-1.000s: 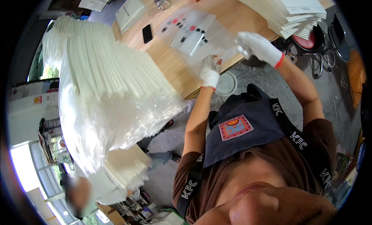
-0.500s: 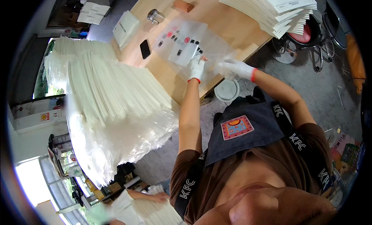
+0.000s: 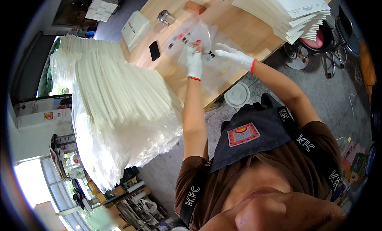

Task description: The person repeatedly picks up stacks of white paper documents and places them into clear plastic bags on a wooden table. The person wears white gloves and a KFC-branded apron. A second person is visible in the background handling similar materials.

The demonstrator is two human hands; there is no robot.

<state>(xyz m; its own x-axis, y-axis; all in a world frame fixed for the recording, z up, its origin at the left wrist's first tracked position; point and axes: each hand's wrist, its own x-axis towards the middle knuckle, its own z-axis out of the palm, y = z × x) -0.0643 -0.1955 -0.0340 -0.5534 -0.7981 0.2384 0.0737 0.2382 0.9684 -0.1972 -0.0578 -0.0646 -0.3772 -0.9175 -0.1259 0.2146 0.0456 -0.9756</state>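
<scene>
Both hands have just come farther in over the clear bags [image 3: 213, 66], which lie overlapped on the bench [image 3: 248, 28], close to its near edge. Half a second ago the left hand [image 3: 194, 62] was nearer that edge and the film around it lay flatter; now it sits by the printed patches [image 3: 184, 38], and film bulges up at one o'clock from its fingers. The right hand [image 3: 234, 56] has also moved inward from the bags' outer side, and is at three o'clock from the left with a narrow gap between — so the work looks centred on the upper layer, which seems partly lifted off the rest.

The left fingers [image 3: 195, 44] are bent and close together, bare tips showing past the white glove [image 3: 193, 70]; whether they pinch the film, I cannot tell. The right fingers [image 3: 223, 52] are stretched nearly straight, with nothing visibly held — contact with the film below is unclear.

Around the left hand, a black phone [image 3: 154, 50] lies at nine o'clock, a white package [image 3: 136, 29] at ten, a glass mug [image 3: 166, 18] at eleven and an orange-brown roll [image 3: 195, 7] at twelve. A stack of white sheets [image 3: 304, 6] stands at two. Off the bench, a round white tub [image 3: 237, 94] is on the floor [image 3: 274, 79] at four, and a tall pile in clear wrap [image 3: 119, 91] rises at eight.
</scene>
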